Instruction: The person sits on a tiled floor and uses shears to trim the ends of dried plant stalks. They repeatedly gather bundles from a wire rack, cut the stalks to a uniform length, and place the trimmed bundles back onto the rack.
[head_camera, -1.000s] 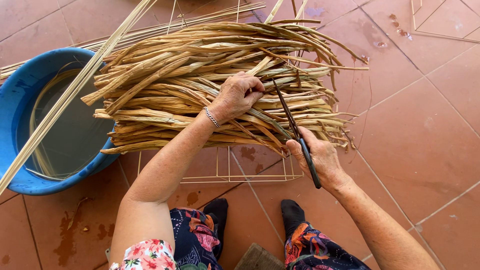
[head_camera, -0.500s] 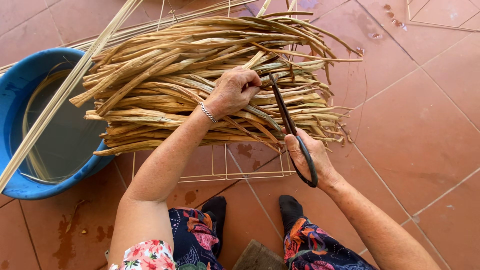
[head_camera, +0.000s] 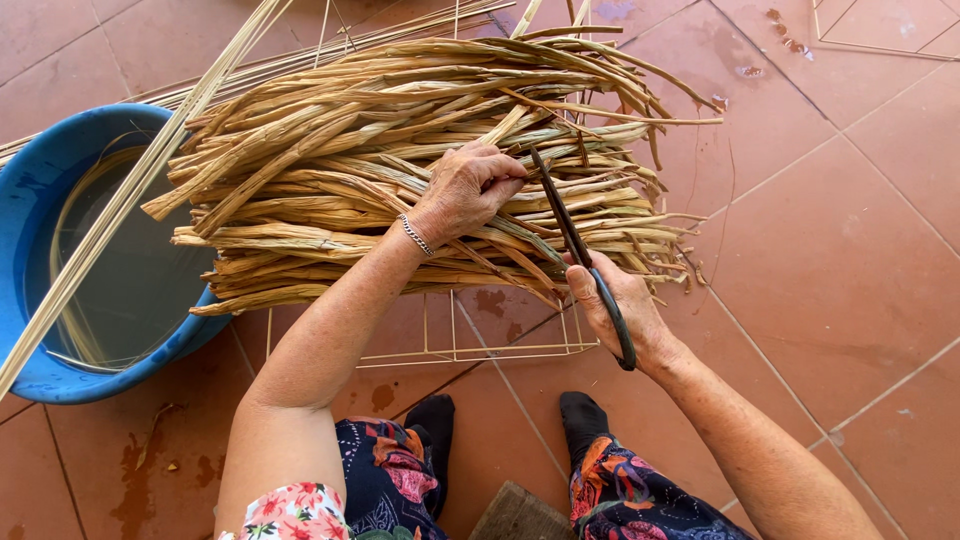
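Observation:
A thick bundle of dried, twisted plant fibre strands (head_camera: 330, 170) lies across a pale wire frame (head_camera: 470, 352) on the tiled floor. My left hand (head_camera: 465, 190) rests on top of the bundle and pinches one strand near its middle. My right hand (head_camera: 620, 310) grips the black handles of long dark scissors (head_camera: 570, 235). Their blades point up toward my left fingertips and lie against the strands there. A thin bracelet circles my left wrist.
A blue plastic basin (head_camera: 60, 330) with water and soaking reeds sits at the left. Long pale reeds (head_camera: 150, 170) lean across it. My feet in black socks (head_camera: 440, 420) rest on terracotta floor tiles (head_camera: 840, 260). Another wire frame (head_camera: 880, 35) lies top right.
The scissors have swung up and left, so the blade tips now reach the strand my left hand pinches. My left hand stays on the bundle.

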